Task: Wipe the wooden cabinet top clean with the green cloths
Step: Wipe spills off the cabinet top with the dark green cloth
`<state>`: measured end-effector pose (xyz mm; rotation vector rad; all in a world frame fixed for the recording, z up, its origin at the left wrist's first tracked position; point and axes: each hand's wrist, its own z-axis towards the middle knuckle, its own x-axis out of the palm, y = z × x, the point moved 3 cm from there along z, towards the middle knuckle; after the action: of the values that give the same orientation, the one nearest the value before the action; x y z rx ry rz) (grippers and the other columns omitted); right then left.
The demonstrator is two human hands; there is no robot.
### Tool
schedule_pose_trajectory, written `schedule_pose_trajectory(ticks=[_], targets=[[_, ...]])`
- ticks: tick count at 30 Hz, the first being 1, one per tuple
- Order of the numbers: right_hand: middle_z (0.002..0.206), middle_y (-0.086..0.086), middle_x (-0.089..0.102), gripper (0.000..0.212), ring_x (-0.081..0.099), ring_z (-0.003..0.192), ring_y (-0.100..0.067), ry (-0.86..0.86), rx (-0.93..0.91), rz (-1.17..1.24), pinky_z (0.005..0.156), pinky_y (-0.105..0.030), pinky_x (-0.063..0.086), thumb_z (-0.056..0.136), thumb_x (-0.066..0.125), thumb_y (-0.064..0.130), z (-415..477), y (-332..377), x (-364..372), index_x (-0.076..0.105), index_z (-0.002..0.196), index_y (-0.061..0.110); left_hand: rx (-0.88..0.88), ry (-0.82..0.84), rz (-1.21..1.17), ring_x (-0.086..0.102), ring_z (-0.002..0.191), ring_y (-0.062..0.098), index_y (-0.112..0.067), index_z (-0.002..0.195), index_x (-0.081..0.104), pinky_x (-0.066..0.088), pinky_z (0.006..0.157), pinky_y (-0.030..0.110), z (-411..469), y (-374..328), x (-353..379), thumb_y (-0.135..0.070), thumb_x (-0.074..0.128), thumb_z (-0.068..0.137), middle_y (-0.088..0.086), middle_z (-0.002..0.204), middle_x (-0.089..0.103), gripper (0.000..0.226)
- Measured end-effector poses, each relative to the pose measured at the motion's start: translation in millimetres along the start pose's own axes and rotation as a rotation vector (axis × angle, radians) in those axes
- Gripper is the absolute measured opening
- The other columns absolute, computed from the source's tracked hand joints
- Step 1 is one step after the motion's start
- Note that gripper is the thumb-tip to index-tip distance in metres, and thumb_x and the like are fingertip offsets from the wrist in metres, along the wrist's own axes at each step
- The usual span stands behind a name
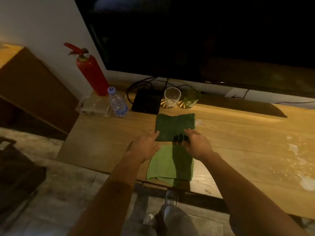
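Two folded green cloths lie on the wooden cabinet top (105, 142). The dark green cloth (173, 126) is farther from me. The light green cloth (163, 165) lies nearer, with its edge hanging over the cabinet front. My left hand (144, 147) hovers at the near left corner of the dark cloth, fingers spread. My right hand (196, 144) hovers over the gap between the cloths, fingers apart. Neither hand grips anything. White crumbs and smears (294, 150) cover the cabinet top on the right.
Behind the cloths stand a clear glass (172, 97), a green glass (191, 97), a black box (146, 103) with cables, and a water bottle (117, 103). A red fire extinguisher (91, 72) leans at the wall. A large TV (204, 40) hangs above.
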<state>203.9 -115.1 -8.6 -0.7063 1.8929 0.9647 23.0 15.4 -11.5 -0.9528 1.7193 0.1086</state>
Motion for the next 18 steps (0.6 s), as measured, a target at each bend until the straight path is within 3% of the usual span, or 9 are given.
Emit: schedule_pose_trajectory(ticks=[2, 5, 8, 12, 14, 16, 18], targets=[[0.134, -0.009, 0.059, 0.047, 0.057, 0.12, -0.03, -0.031, -0.004, -0.004, 0.092, -0.037, 0.049, 0.095, 0.06, 0.027, 16, -7, 2, 0.049, 0.139, 0.019, -0.009, 0.01, -0.001, 0.026, 0.146, 0.023, -0.021, 0.153, 0.028, 0.028, 0.117, 0.041, 19, -3, 8, -0.034, 0.05, 0.1, 0.003, 0.163, 0.02, 0.06], [0.112, -0.008, 0.068, 0.027, 0.064, 0.098, -0.029, 0.067, 0.008, -0.111, 0.075, -0.035, 0.05, 0.094, 0.058, 0.022, 36, -17, 14, 0.061, 0.121, 0.02, 0.012, 0.017, 0.025, 0.032, 0.144, 0.02, -0.017, 0.15, 0.036, 0.031, 0.115, 0.036, 40, -5, 25, -0.02, 0.051, 0.098, 0.003, 0.161, 0.027, 0.054], [0.109, -0.008, 0.069, 0.027, 0.065, 0.098, -0.029, 0.176, 0.025, -0.154, 0.074, -0.034, 0.049, 0.094, 0.058, 0.021, 46, -32, 23, 0.063, 0.121, 0.021, 0.054, 0.045, 0.06, 0.033, 0.143, 0.018, -0.016, 0.149, 0.038, 0.032, 0.115, 0.037, 57, -2, 43, -0.015, 0.051, 0.097, 0.003, 0.159, 0.032, 0.054], [0.113, -0.007, 0.069, 0.029, 0.065, 0.099, -0.027, 0.172, -0.004, -0.168, 0.076, -0.034, 0.051, 0.096, 0.058, 0.024, 50, -46, 33, 0.058, 0.125, 0.019, 0.008, 0.033, 0.076, 0.036, 0.141, 0.016, -0.018, 0.146, 0.044, 0.035, 0.113, 0.039, 64, 8, 57, -0.02, 0.055, 0.096, -0.002, 0.156, 0.038, 0.05], [0.113, -0.007, 0.068, 0.028, 0.065, 0.098, -0.027, 0.154, -0.018, -0.171, 0.076, -0.034, 0.051, 0.096, 0.057, 0.025, 51, -48, 36, 0.057, 0.124, 0.018, 0.045, -0.078, 0.037, 0.052, 0.13, 0.022, -0.012, 0.134, 0.058, 0.044, 0.107, 0.041, 65, 9, 54, -0.011, 0.062, 0.091, 0.004, 0.144, 0.054, 0.043], [0.113, -0.006, 0.068, 0.027, 0.065, 0.096, -0.027, 0.151, -0.035, -0.191, 0.074, -0.033, 0.05, 0.097, 0.056, 0.025, 52, -49, 37, 0.056, 0.123, 0.018, 0.104, -0.192, -0.012, 0.068, 0.107, 0.031, -0.004, 0.114, 0.07, 0.056, 0.089, 0.048, 65, 8, 53, 0.004, 0.074, 0.076, 0.013, 0.121, 0.069, 0.04], [0.114, -0.006, 0.068, 0.027, 0.065, 0.096, -0.027, 0.136, -0.055, -0.196, 0.075, -0.033, 0.05, 0.097, 0.055, 0.023, 52, -52, 37, 0.057, 0.124, 0.018, 0.116, -0.177, -0.011, 0.071, 0.098, 0.033, -0.001, 0.109, 0.072, 0.057, 0.082, 0.048, 70, 10, 58, 0.008, 0.078, 0.071, 0.017, 0.113, 0.072, 0.04]])
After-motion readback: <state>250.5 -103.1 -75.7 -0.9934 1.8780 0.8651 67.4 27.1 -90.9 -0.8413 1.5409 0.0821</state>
